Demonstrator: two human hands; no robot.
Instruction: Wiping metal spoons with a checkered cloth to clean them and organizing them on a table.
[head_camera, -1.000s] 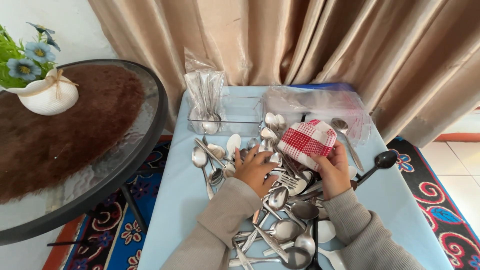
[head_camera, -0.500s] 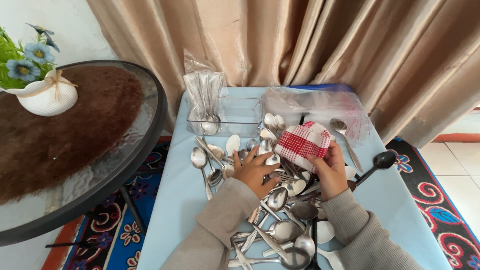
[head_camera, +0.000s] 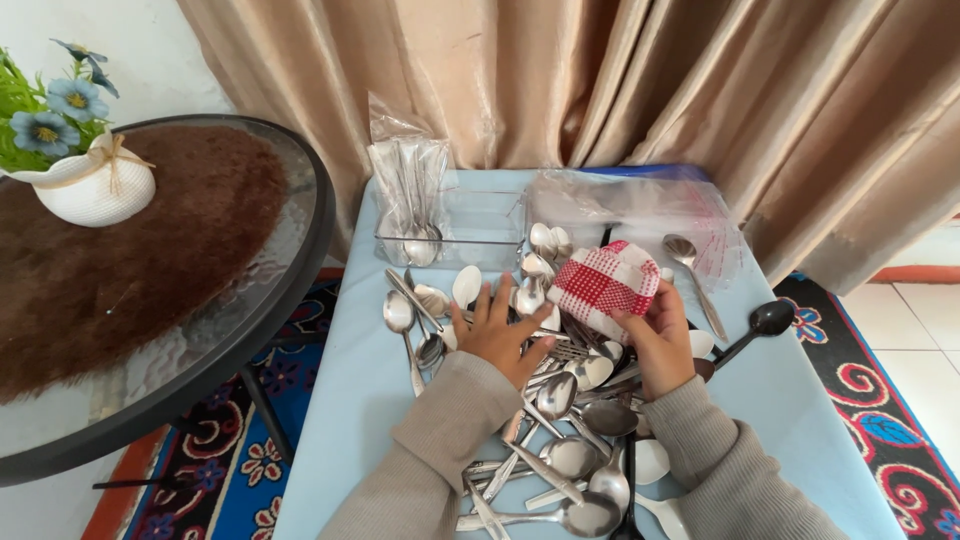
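Lower centre: heap of spoons (head_camera: 560, 450) on pale blue table (head_camera: 360, 420). Left hand (head_camera: 497, 335) flat on heap, fingers spread, nothing gripped. Right hand (head_camera: 660, 335) closed round red checked cloth (head_camera: 605, 283), centre frame. Step judged: selecting spoon; next move calls for pinching one handle. Upper centre: clear box (head_camera: 470, 225) holding bagged spoons (head_camera: 412, 200); plastic bags (head_camera: 650, 205) right.

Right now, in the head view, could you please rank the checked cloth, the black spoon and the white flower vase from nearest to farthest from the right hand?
From the right hand:
1. Checked cloth, held in it.
2. Black spoon, just right.
3. White flower vase, far left on the round table.
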